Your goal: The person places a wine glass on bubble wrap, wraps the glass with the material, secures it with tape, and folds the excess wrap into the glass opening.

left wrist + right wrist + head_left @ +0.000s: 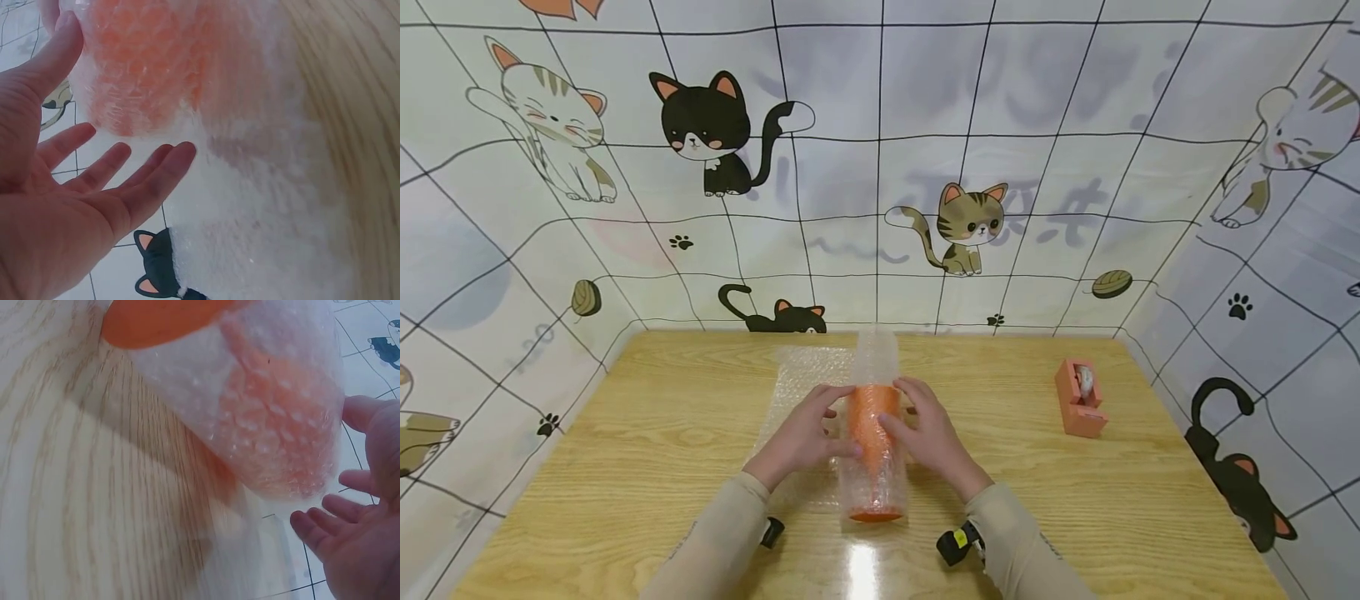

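An orange cylinder [871,421] lies lengthwise on the table, wrapped in clear bubble wrap [877,354] that sticks out past its far end. Its bare orange end [165,322] faces the person. My left hand [808,429] is at the left side of the roll, thumb and fingers spread and slightly bent. On the other side, my right hand [932,429] has its thumb against the wrap and its fingers loosely bent alongside. Both wrist views show relaxed fingers right at the wrapped surface, not curled round it. Loose bubble wrap [793,379] spreads flat to the left, partly under the left hand.
A pink tape dispenser [1081,400] with a roll of clear tape stands at the right of the wooden table [1015,467]. A cat-patterned sheet [842,183] hangs behind the table and along both sides. Small black cameras [957,543] are worn at the wrists.
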### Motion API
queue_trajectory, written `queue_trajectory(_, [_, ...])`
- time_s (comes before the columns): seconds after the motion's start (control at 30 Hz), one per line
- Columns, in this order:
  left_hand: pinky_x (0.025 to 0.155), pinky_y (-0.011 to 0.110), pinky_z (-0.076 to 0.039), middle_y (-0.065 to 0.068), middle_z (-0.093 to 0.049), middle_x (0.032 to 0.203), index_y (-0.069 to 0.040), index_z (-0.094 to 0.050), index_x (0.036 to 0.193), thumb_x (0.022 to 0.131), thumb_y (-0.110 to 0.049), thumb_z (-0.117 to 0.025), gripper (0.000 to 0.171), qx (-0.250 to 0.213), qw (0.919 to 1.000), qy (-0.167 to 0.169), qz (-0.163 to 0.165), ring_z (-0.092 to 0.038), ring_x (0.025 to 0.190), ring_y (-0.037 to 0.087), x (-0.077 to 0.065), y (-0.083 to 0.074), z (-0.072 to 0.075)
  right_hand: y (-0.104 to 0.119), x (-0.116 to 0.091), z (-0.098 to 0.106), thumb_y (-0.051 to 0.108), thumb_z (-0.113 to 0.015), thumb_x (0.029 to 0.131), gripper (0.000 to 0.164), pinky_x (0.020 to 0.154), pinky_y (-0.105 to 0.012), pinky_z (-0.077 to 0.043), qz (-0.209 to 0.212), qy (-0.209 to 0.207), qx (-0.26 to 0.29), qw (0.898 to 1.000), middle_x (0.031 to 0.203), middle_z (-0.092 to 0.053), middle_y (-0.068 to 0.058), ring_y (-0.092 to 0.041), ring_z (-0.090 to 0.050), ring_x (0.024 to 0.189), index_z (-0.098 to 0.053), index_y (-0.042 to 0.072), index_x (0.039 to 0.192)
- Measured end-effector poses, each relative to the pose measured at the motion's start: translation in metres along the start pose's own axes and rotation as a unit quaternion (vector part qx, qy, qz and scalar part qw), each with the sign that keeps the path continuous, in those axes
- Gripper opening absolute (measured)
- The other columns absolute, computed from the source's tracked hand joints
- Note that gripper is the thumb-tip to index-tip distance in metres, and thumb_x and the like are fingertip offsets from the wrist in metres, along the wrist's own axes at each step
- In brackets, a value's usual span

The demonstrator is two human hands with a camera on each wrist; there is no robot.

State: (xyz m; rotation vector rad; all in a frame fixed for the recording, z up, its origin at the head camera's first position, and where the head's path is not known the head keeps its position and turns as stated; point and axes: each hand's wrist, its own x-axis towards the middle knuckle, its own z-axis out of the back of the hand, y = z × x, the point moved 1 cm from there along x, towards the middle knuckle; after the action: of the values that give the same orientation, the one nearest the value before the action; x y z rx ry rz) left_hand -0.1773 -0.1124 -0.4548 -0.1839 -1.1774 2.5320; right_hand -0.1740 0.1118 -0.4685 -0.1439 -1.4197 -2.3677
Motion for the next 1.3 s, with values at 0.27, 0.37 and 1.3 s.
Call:
queue_trajectory(0.27, [0.090,0.047,-0.059,0.013,-0.051,0.148,-0.021,-0.047,0.155,0.077,-0.032,-0.092,0.091,0.004,0.9998,0.021,0.004,-0.065,0.114,0.040,0.000,0.007,0.002,-0.001,-0.001,0.000,0.028,-0.068,0.101,0.070,0.100,-0.054,-0.054,-0.093,0.031,0.030,0.995,0.152,-0.046,-0.027,-0.042,-0.059,0.126,-0.037,-0.005,0.155])
queue_trajectory(0.37, [0.092,0.048,-0.058,0.010,-0.051,0.152,-0.023,-0.045,0.157,0.079,-0.033,-0.091,0.091,0.003,0.9996,0.027,0.003,-0.065,0.115,0.040,0.000,0.007,0.003,-0.002,-0.002,0.000,0.030,-0.067,0.102,0.071,0.098,-0.054,-0.055,-0.102,0.035,0.032,0.994,0.152,-0.047,-0.028,-0.043,-0.062,0.124,-0.036,-0.005,0.156])
queue_trajectory(1.3, [0.096,0.047,-0.058,0.020,-0.056,0.146,-0.014,-0.041,0.149,0.085,-0.021,-0.087,0.079,-0.054,0.9961,0.070,0.003,-0.065,0.120,0.036,0.000,0.017,0.003,0.003,-0.001,-0.002,0.022,-0.072,0.098,0.062,0.092,-0.050,-0.058,-0.047,0.008,0.008,0.999,0.144,-0.052,-0.022,-0.037,-0.064,0.114,-0.047,-0.002,0.149])
